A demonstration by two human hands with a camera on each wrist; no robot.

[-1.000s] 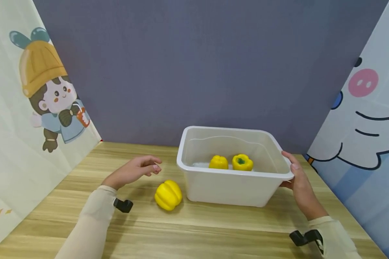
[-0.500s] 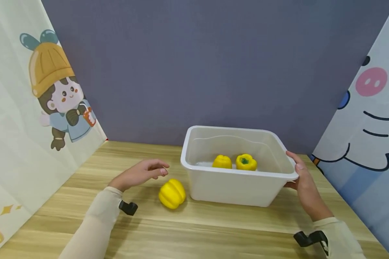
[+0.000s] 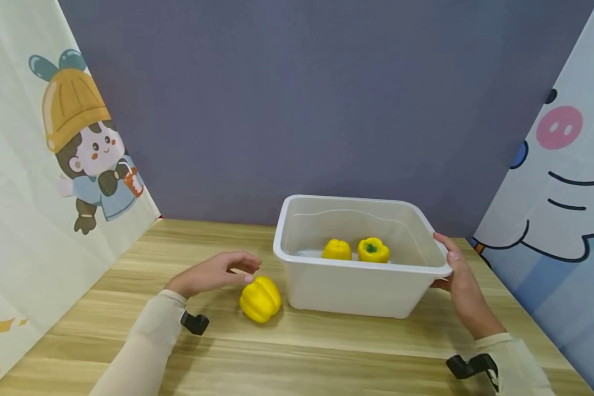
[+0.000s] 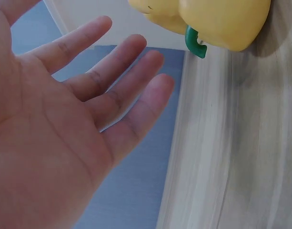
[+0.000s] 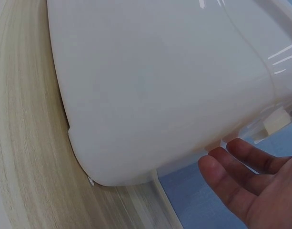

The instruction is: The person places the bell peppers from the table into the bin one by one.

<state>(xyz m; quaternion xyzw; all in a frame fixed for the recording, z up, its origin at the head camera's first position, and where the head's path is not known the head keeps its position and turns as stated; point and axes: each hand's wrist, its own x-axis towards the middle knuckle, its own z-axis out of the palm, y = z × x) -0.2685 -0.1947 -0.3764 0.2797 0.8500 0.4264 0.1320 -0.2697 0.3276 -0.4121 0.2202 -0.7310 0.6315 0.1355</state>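
Note:
A yellow bell pepper (image 3: 260, 300) lies on its side on the wooden table, left of a white plastic bin (image 3: 346, 289). My left hand (image 3: 218, 272) hovers just beyond it with relaxed, spread fingers and holds nothing. The thumb tip overlaps the pepper's upper edge in the head view; the left wrist view shows a gap between the fingers and the pepper (image 4: 222, 19) with its green stem. My right hand (image 3: 462, 286) grips the bin's right rim, thumb on top and fingers beneath, against the bin's side wall (image 5: 150, 95). Two yellow bell peppers (image 3: 336, 250) sit inside the bin.
Behind the bin rises a grey-blue panel (image 3: 302, 110). Cartoon-printed sheets flank the table, one on the left (image 3: 10, 165) and one on the right (image 3: 574, 231). Bare wood of the tabletop (image 3: 297, 363) shows in front of the bin.
My left hand has moved right and closer to the loose pepper. The right hand keeps its grip on the bin's rim, and the bin stays in place. The head view shifts slightly.

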